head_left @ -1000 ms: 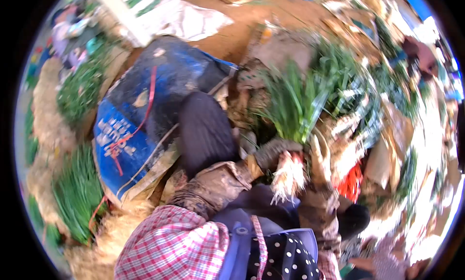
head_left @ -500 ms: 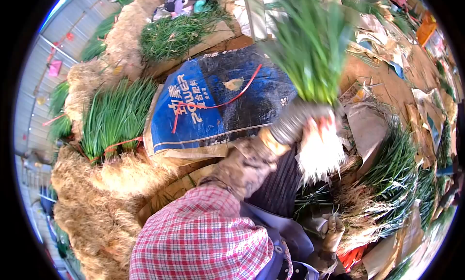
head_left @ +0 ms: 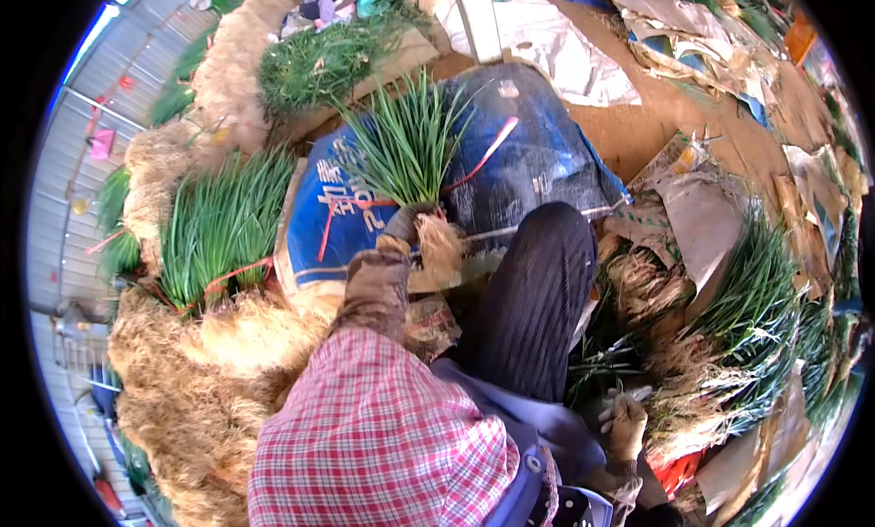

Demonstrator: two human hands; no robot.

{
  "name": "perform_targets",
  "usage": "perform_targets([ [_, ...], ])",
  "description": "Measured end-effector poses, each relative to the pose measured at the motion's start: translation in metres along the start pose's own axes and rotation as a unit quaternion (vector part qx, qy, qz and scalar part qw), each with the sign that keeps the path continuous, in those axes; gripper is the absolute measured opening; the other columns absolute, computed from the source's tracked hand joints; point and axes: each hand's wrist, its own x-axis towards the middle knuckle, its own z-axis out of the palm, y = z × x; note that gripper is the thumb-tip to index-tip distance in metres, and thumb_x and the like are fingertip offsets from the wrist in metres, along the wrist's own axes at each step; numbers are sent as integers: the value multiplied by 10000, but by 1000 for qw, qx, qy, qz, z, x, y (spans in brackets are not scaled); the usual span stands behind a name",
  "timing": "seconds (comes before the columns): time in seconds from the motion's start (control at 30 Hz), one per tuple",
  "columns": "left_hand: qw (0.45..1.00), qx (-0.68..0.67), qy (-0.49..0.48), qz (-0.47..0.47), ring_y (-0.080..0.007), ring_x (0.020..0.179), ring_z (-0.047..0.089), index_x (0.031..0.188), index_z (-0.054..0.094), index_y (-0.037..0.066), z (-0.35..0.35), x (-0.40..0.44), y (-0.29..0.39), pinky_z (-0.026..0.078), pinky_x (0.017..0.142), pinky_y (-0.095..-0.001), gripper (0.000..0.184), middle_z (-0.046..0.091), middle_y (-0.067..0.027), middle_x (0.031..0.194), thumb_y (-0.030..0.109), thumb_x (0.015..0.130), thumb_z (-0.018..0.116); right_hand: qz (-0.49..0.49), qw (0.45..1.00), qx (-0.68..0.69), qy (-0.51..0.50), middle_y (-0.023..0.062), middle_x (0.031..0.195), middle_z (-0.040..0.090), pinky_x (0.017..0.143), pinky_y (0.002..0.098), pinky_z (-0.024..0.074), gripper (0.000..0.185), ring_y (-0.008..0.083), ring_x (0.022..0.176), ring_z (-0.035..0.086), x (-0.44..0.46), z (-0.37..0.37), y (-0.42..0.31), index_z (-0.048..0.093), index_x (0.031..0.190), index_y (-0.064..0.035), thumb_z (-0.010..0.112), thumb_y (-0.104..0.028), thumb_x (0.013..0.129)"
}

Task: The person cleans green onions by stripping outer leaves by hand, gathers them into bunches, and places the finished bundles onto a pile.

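My left hand (head_left: 401,225), in a dark grey glove, is closed around the lower end of a bunch of green onions (head_left: 406,149). Its leaves fan out away from me over a blue fertilizer sack (head_left: 538,117), and pale roots hang towards me. A thin red tie strip (head_left: 492,151) lies across the sack, passing under the bunch. Low on the right, my right hand (head_left: 626,425) in a dirty light glove has its fingers curled together. What they hold, if anything, I cannot make out. Loose green onions (head_left: 715,381) lie beside it, roots towards it.
Tied bunches of green onions (head_left: 223,217) stand on the left by a long heap of roots (head_left: 182,399). Trimmed greens (head_left: 319,67) lie at the back, near a white post (head_left: 478,21). My dark-trousered knee (head_left: 538,290) rises between both hands. Cardboard (head_left: 702,217) lies to the right.
My left hand has swung left and down with the green onions, from raised above my knee to over the blue sack. My right hand stays low on the right, only slightly shifted.
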Motion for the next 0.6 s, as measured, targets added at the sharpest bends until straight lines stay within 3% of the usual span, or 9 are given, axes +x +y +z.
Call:
perform_targets([
  [0.07,996,-1,30,-82,-259,697,618,855,613,-47,0,9,17,549,658,-360,171,627,-173,792,101,783,660,-5,1000,-7,-3,44,598,577,393,189,342,265,57,401,435,3,2,-4,595,1056,36,506,-191,954],
  [0.1,997,-35,7,-72,-210,661,621,858,639,19,-35,33,10,540,631,-330,186,651,-96,782,201,826,666,-9,1000,6,-19,50,608,583,398,189,353,271,62,410,448,6,-2,2,594,1061,38,510,-196,953],
  [0.17,971,197,133,-23,-211,606,603,819,646,17,-37,38,21,515,558,-292,204,628,-80,690,215,792,690,-10,1000,0,-18,52,613,586,400,189,362,272,67,413,455,5,0,4,593,1063,40,515,-195,950],
  [0.23,913,351,194,-76,-177,513,578,774,661,42,-41,36,32,482,493,-275,284,621,-43,614,307,725,752,-2,1000,-6,-13,53,618,588,402,189,370,272,71,416,460,3,1,5,591,1064,41,517,-193,949],
  [0.33,760,583,285,21,-134,412,523,899,652,39,-47,26,39,405,358,-270,283,646,-49,649,189,697,783,11,1000,-9,-6,55,625,589,404,192,381,268,76,420,467,3,3,5,589,1065,44,518,-187,948],
  [0.4,725,588,357,-29,-203,548,619,1001,612,27,15,-22,57,490,469,-317,435,678,-120,775,192,648,805,13,1000,-4,-9,56,633,591,405,194,385,265,79,424,472,3,0,9,587,1068,45,518,-182,948],
  [0.47,543,722,423,65,-212,828,669,1071,576,50,49,-54,61,537,691,-330,592,678,-131,957,308,595,815,6,1000,-14,-6,55,640,590,407,195,387,261,80,429,475,3,1,10,586,1074,41,519,-177,948],
  [0.5,493,735,463,57,-277,1064,597,1192,512,58,44,-51,57,518,798,-335,632,583,-159,1197,289,665,775,2,1000,-19,-4,55,643,590,408,195,389,259,81,431,477,4,1,11,586,1077,39,519,-175,948],
  [0.6,388,765,492,146,-315,1178,500,1271,452,71,53,-58,37,469,900,-356,613,453,-174,1341,251,746,712,16,1000,-9,-7,55,652,594,410,196,390,254,81,434,476,4,3,15,587,1086,29,523,-172,946],
])
